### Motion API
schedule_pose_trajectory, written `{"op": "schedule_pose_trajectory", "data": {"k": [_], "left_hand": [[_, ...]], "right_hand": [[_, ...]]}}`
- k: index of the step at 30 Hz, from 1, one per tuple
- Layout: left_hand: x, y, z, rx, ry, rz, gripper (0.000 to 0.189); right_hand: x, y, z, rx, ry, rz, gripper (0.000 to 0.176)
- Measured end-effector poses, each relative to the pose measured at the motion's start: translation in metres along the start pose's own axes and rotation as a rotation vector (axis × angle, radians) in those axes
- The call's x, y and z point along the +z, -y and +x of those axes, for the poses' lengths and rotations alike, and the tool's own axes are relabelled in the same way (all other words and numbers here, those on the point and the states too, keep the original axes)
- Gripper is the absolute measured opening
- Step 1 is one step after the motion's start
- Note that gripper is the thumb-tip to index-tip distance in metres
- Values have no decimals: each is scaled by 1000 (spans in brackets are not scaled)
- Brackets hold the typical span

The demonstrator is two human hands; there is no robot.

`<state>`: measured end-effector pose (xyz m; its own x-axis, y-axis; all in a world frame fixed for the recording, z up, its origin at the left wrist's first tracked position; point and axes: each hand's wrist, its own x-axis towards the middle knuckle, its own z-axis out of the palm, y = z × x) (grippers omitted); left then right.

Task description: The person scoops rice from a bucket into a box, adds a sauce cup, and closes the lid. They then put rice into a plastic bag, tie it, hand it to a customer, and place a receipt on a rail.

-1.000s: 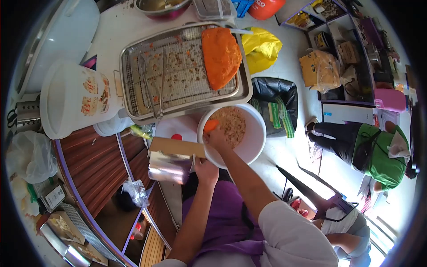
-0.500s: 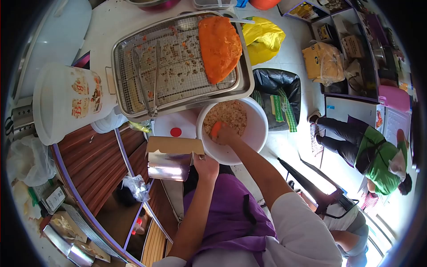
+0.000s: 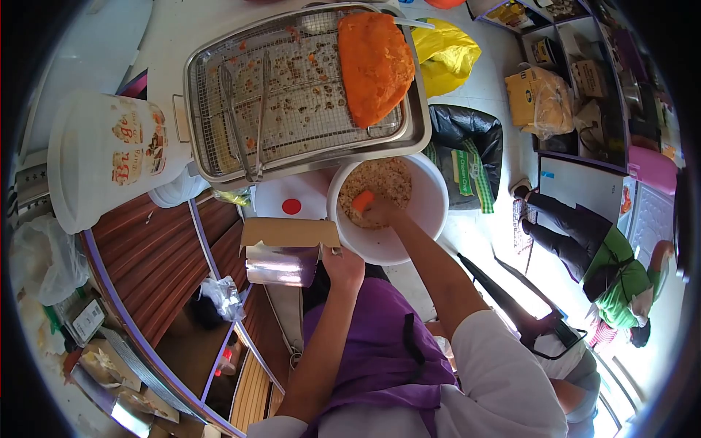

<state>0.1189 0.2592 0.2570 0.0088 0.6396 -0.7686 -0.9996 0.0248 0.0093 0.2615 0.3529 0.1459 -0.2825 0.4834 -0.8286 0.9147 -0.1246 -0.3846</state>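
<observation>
My left hand (image 3: 343,266) grips the edge of an open cardboard box (image 3: 288,233) with a shiny silver side, just left of a white bucket (image 3: 431,212). Reaching down into the bucket, my right hand (image 3: 381,212) is closed around a small orange scoop (image 3: 361,201), partly hidden by the fingers. The scoop touches a heap of pale brown crumbs (image 3: 383,179) on the bucket's left side. Above the bucket, a steel tray (image 3: 307,174) with a wire rack carries a large orange coated slab (image 3: 374,69) and metal tongs (image 3: 259,109).
On the left stands a large printed plastic tub (image 3: 80,160). A black-lined bin (image 3: 460,120) and a yellow bag (image 3: 445,58) are beyond the tray's right side. A person in green (image 3: 621,270) stands at far right, near shelves (image 3: 584,102). Another seated person is at lower right.
The whole view has shifted slightly. The orange scoop has turned a little among the crumbs. My left hand keeps its hold on the box.
</observation>
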Motion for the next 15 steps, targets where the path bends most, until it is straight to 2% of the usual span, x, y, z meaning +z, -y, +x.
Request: {"op": "schedule_pose_trajectory", "data": {"k": [3,5,7,10,13,15], "left_hand": [[0,1,1,1,3,-6,40],[1,1,-1,-7,14,-16,38],[3,0,0,-25,22,-49,34],[10,1,-2,-20,-51,-44,33],[1,0,0,-16,36,27,39],[-3,0,3,7,-65,35,39]], "right_hand": [[-7,4,-12,-89,183,77,33],[-5,10,-22,-147,202,78,34],[9,6,-26,-197,114,29,34],[20,14,-38,-58,17,240,35],[29,26,-45,-60,3,145,37],[32,33,-49,-88,-27,172,37]]}}
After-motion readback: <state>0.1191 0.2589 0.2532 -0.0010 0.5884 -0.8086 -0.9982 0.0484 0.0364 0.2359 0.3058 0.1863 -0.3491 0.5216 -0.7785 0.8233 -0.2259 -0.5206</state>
